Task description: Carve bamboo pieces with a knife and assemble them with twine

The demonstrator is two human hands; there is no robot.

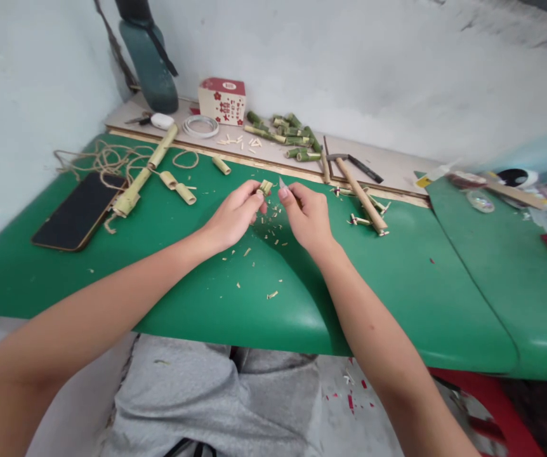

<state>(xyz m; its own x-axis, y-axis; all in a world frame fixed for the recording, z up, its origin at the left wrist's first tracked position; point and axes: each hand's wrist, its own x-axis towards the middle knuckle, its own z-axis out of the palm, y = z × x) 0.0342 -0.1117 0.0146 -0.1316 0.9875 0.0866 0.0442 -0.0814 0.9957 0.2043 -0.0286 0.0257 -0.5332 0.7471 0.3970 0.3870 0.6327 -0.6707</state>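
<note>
My left hand [237, 214] is closed round a short piece of bamboo [264, 187], its pale cut end pointing up and to the right. Close by on the right, my right hand [308, 212] grips a small knife, and only the pointed blade [282, 183] shows past the thumb. The handle is hidden in the fist. A narrow gap separates the blade tip from the bamboo. Pale bamboo shavings [272, 294] lie scattered on the green mat [197, 279] below both hands.
Left: a phone [76, 212], twine [106, 155] and a strung bamboo stick [136, 184]. At the back: a red-and-white box [222, 101], a tape roll [200, 126], a bottle [152, 66] and green bamboo pieces [297, 133]. Right of my right hand lies a hammer [362, 195].
</note>
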